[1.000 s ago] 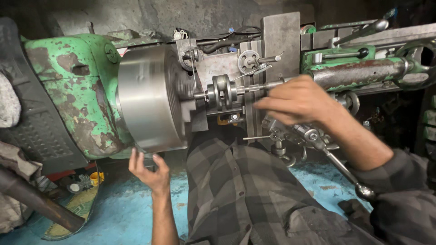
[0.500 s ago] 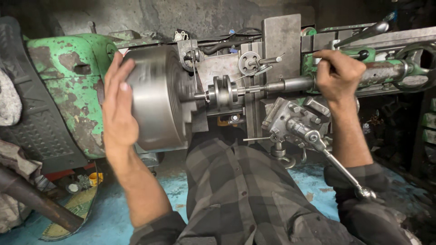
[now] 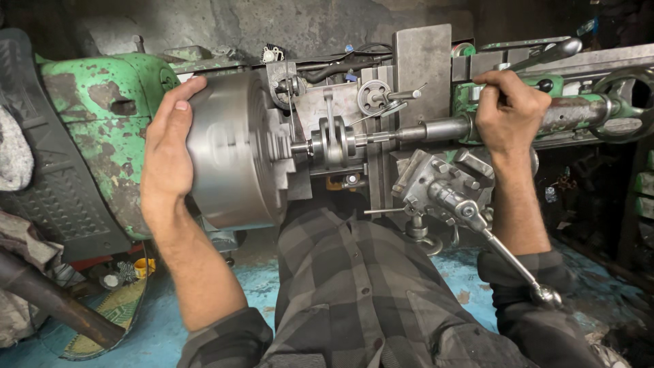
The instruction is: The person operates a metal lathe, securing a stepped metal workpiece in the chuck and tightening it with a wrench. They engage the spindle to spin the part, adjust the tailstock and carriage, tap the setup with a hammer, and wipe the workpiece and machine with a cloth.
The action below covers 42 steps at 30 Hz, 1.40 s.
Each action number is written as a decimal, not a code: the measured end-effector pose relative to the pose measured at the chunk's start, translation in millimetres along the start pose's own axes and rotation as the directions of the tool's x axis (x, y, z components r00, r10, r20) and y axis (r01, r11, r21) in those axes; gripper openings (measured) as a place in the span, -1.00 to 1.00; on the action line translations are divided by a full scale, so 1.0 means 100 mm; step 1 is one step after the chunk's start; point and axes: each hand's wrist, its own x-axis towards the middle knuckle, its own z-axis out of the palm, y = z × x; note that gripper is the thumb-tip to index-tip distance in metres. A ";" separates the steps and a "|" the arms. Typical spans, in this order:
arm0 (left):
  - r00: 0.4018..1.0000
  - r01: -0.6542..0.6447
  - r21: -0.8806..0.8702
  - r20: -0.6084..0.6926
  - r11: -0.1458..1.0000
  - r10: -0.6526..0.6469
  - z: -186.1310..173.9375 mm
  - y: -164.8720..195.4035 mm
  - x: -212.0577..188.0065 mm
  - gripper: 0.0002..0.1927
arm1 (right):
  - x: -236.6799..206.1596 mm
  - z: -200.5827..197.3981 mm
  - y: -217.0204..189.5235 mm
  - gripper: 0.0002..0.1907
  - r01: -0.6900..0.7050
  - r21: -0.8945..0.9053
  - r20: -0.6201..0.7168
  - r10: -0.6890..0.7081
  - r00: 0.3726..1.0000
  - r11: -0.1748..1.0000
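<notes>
So, left hand (image 3: pixel 165 160) laid flat on steel chuck (image 3: pixel 231 150) at 9 o'clock, likely for steadying. Small part (image 3: pixel 334 142) clamped at centre. Right hand (image 3: pixel 507 109) clenched around tailstock barrel (image 3: pixel 436 128) at 3 o'clock, pressed toward part.

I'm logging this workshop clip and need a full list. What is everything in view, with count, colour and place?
lathe chuck: one, grey steel, left of centre, under the left palm
headstock: one, chipped green, far left
workpiece: one, grey metal, held in the chuck jaws at centre
tailstock barrel: one, grey, right of centre, pointing at the workpiece
tool post: one, grey, below the barrel
long lever: one, silver, slanting down to the lower right
handwheel: one, dark, far right edge
floor: blue, worn, at bottom
checked shirt: one, grey, lower centre
left hand: flat on the chuck rim
right hand: closed on the tailstock by the barrel
</notes>
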 end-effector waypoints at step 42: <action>0.999 -0.030 -0.068 -0.034 0.997 0.028 0.02 -0.08 0.01 -0.57 | 0.05 -0.01 -0.09 -0.78 -0.033 -0.030 0.014 0.033 0.999 0.999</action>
